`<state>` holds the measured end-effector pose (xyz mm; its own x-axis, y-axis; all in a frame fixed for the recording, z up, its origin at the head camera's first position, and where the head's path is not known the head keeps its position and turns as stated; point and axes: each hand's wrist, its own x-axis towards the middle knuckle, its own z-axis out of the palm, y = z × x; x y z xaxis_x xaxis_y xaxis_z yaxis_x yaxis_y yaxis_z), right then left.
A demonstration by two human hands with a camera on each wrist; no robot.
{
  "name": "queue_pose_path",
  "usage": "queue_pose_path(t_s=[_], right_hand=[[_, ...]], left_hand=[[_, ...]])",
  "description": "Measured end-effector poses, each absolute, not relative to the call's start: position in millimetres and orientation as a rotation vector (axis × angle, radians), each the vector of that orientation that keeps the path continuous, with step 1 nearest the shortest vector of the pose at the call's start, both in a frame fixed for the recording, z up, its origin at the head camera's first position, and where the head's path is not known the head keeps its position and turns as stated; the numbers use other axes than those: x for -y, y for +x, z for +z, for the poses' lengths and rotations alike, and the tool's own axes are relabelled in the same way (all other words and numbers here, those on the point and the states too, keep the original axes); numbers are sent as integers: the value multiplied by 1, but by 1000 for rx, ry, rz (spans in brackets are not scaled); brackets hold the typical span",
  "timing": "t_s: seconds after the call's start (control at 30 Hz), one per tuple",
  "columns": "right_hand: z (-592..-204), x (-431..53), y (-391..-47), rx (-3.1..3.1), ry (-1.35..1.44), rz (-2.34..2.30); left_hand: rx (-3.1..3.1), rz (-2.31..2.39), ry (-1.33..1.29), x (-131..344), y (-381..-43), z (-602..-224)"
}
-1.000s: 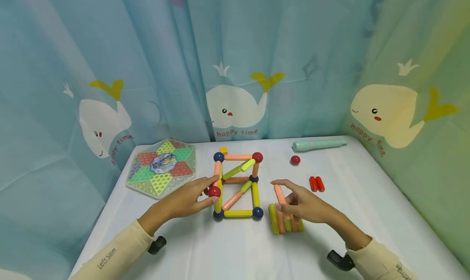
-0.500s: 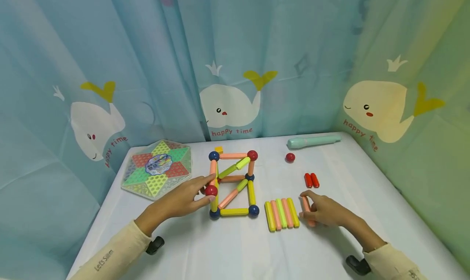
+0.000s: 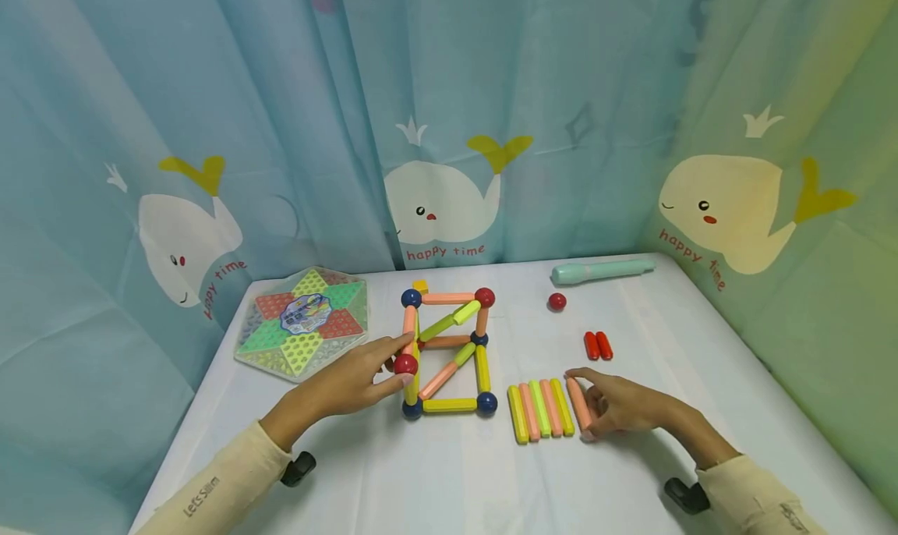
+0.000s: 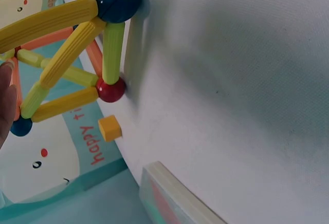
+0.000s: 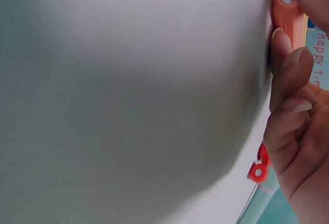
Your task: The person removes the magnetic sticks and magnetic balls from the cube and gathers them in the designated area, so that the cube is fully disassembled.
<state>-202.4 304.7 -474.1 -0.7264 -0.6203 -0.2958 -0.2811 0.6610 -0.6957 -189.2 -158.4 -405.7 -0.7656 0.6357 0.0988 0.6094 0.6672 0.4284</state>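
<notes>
A frame of magnetic rods and balls stands on the table, with yellow, orange and light-green rods joined by blue and red balls. My left hand grips its upper left corner, index finger along an orange rod and thumb at a red ball. Only that hand's fingertips show at the edge of the left wrist view. My right hand pinches an orange magnetic rod by its two ends, down at table level. This rod lies beside the right end of a row of several yellow, orange and green rods.
Two short red rods and a loose red ball lie behind my right hand. Further back is a mint-green stick-shaped object. A Chinese checkers board sits at the left, and a yellow block behind the frame.
My right hand has carried the orange rod from above the row down to its right, then slid it left, close to the row. The left hand keeps its place on the frame.
</notes>
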Motion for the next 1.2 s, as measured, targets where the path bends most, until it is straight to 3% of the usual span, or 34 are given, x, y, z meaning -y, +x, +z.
queue_pose_path(t_s=[0.47,0.77,1.2], right_hand=[[-471,-296,-206,-2393,-712,-842],[-446,-293,-211,-2589,-784,-870],[-405,-181,-266,-3006,-810,-1133]], left_hand=[[-2812,691,1042,159,-189,-405],[-2803,706,1033,158,-189,-406],[-2811,685,1021,159,-191,-408]])
